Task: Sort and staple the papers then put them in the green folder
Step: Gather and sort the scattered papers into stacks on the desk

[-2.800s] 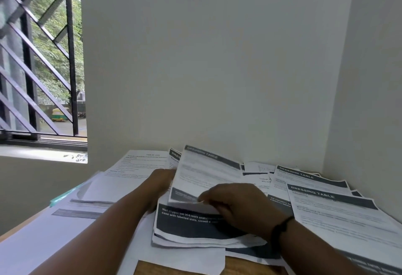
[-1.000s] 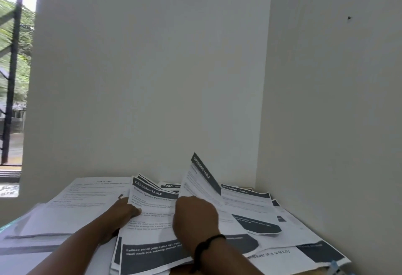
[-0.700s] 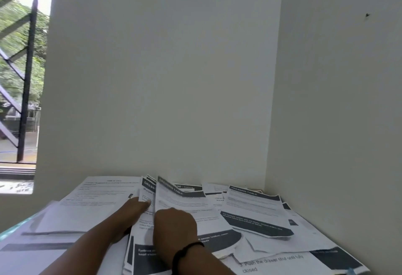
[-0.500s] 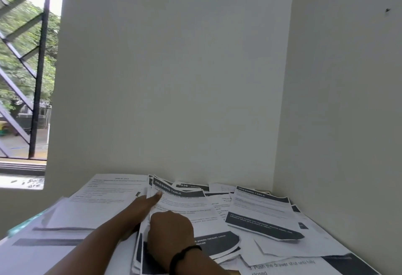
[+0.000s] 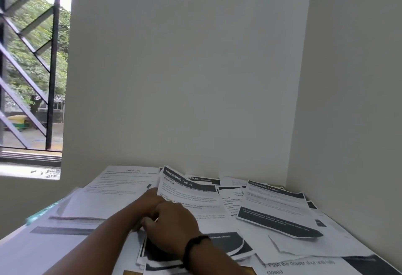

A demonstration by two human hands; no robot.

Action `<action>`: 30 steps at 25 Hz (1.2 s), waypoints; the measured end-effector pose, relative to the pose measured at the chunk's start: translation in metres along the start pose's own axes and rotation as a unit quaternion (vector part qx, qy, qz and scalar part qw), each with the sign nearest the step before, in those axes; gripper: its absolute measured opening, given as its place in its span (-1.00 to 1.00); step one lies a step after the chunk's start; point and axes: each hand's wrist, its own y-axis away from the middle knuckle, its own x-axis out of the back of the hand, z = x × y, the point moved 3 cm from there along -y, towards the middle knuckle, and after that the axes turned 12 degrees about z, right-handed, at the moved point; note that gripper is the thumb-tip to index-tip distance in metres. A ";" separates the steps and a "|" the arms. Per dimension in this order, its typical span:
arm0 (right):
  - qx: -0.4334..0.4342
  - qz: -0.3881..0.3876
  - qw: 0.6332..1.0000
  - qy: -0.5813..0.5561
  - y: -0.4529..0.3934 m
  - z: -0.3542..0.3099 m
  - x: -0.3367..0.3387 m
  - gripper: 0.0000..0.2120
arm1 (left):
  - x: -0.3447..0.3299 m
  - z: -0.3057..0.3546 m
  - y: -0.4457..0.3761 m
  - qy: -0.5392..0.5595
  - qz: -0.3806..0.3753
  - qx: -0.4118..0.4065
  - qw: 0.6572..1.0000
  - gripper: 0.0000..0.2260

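A stack of printed sheets headed "DRESSING TABLE" [image 5: 191, 196] lies in the middle of the table, its edges uneven. My right hand [image 5: 174, 229], a black band at its wrist, lies over the stack's near left part with its fingers curled around the left edge. My left hand [image 5: 150, 198] reaches in from the left, and its fingers touch the same edge just beyond the right hand, which partly hides them. A thin teal strip, the green folder [image 5: 41, 211], shows under white sheets at the left.
Another "DRESSING TABLE" sheet [image 5: 274, 209] lies loose on more papers at the right, near the corner wall. White text sheets [image 5: 121, 185] cover the left side. Walls close off the back and right. A barred window [image 5: 32, 68] is at the left.
The sheet that my right hand held up has come down flat on the middle stack. Both hands have drawn together at the stack's left edge. The view has turned a little to the left.
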 end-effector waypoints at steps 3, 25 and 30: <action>-0.040 -0.010 0.999 -0.014 -0.011 0.029 0.024 -0.67 | 0.002 0.006 0.013 0.018 -0.017 -0.001 1.000 -0.78; -0.174 -0.011 0.981 0.083 0.001 0.227 0.092 -0.65 | -0.002 0.023 0.030 0.029 -0.019 0.004 0.999 -0.84; -0.059 0.195 0.970 0.131 -0.004 0.180 0.102 -0.66 | -0.003 0.024 0.030 0.009 -0.028 -0.008 1.000 -0.82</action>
